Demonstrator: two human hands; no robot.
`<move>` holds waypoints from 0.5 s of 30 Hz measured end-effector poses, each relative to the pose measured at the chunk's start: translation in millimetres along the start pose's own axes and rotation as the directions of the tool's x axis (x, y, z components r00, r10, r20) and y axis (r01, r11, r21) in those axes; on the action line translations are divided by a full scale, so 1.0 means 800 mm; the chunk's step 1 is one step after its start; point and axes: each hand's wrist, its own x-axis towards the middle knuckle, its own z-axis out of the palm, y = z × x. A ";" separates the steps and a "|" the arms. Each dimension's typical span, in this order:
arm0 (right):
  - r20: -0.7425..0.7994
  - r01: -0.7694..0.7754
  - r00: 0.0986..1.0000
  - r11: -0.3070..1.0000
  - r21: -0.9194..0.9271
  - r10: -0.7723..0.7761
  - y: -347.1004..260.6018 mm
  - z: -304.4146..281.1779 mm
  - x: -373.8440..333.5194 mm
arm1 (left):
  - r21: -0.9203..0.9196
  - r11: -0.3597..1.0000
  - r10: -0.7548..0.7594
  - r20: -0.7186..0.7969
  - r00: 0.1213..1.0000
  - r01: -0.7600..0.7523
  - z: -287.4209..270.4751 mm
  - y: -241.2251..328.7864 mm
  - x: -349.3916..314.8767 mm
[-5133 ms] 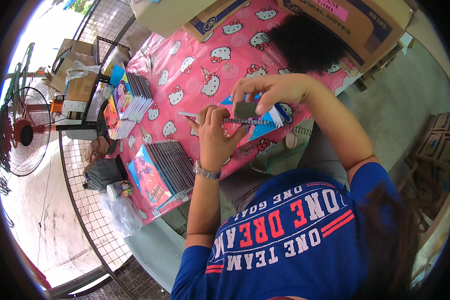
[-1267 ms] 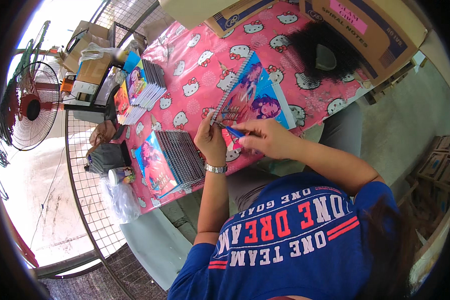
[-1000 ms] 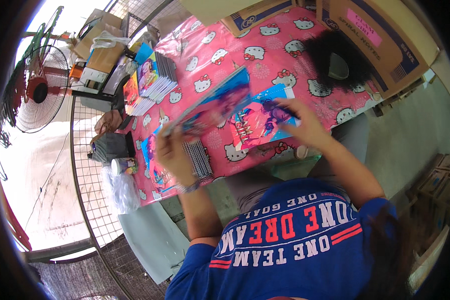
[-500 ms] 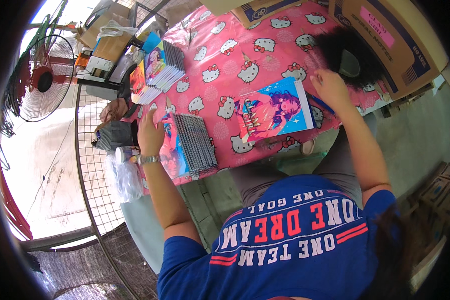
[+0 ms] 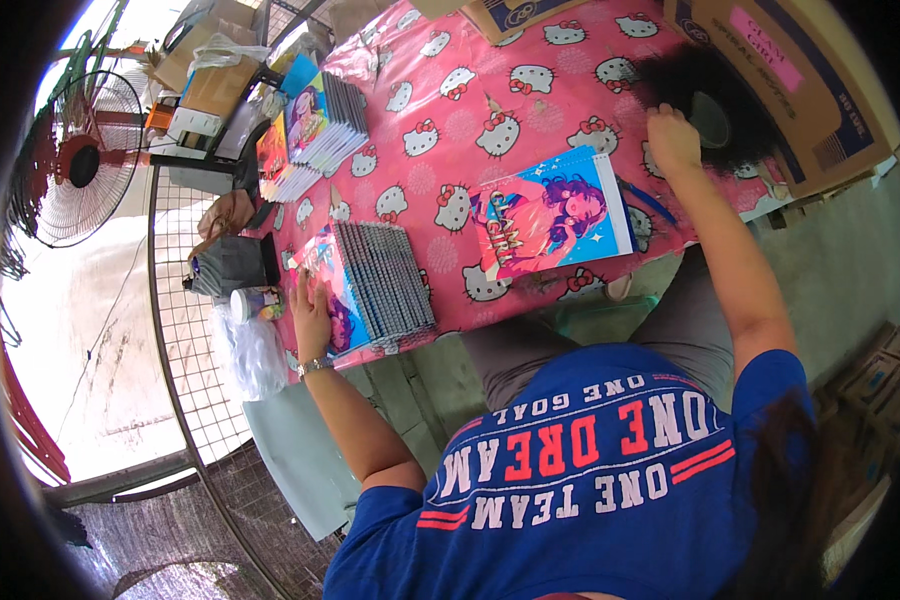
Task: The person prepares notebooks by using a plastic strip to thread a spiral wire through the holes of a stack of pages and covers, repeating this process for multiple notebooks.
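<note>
My left hand, a metal watch on its wrist, lies open with fingers apart against the left side of a stack of spiral notebooks with bright pink and blue covers. My right hand is at the edge of a black bristly heap, its fingers curled together; what they hold, if anything, is hidden. Between my hands, near the table's front edge, lies a loose stack of unbound notebook sheets and covers with an illustrated figure on top. A slim dark blue thing lies beside its right edge.
A pink table cover with cat faces spreads under everything. More notebooks are stacked at the back left. A cardboard box stands at the right. A white-lidded jar and clear plastic bags sit left; a fan stands beyond.
My left hand has come down and nearer along the stack's left side. My right hand has moved away from the loose sheets, farther off to the black heap.
</note>
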 end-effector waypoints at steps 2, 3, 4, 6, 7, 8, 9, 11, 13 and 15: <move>-0.097 0.001 0.995 0.994 0.111 0.010 0.002 -0.008 -0.004 | 0.057 0.998 0.024 -0.070 0.997 -0.020 0.000 0.017 0.005; -0.145 0.004 0.989 0.986 0.165 0.020 0.001 -0.011 -0.005 | 0.099 0.995 0.038 -0.143 0.989 -0.024 -0.001 0.026 0.008; -0.171 -0.034 0.981 0.958 0.285 0.086 0.002 -0.021 -0.006 | 0.133 0.991 0.056 -0.212 0.976 -0.028 -0.004 0.051 0.011; -0.200 -0.082 0.957 0.855 0.512 0.211 -0.002 -0.042 -0.006 | -0.097 0.962 0.206 -0.348 0.914 -0.254 -0.003 0.156 0.023; -0.243 -0.010 0.951 0.802 0.597 0.193 -0.001 -0.045 -0.003 | -0.253 0.903 0.240 -0.376 0.895 -0.348 0.009 0.202 0.032; -0.256 0.030 0.952 0.779 0.626 0.169 -0.005 -0.053 -0.001 | -0.211 0.848 0.385 -0.385 0.839 -0.487 0.034 0.246 0.038; -0.268 0.068 0.952 0.752 0.656 0.148 -0.012 -0.062 0.000 | -0.329 0.784 0.446 -0.292 0.846 -0.527 0.057 0.299 0.037; -0.281 0.120 0.951 0.686 0.718 0.128 -0.032 -0.082 -0.001 | -0.397 0.676 0.627 -0.133 0.768 -0.620 0.118 0.359 0.047; -0.278 0.125 0.949 0.637 0.761 0.146 -0.038 -0.100 -0.014 | -0.358 0.758 0.614 0.110 0.782 -0.545 0.177 0.402 0.059; -0.213 0.075 0.966 0.624 0.778 0.149 -0.029 -0.113 -0.029 | -0.298 0.781 0.609 0.169 0.775 -0.549 0.209 0.408 0.071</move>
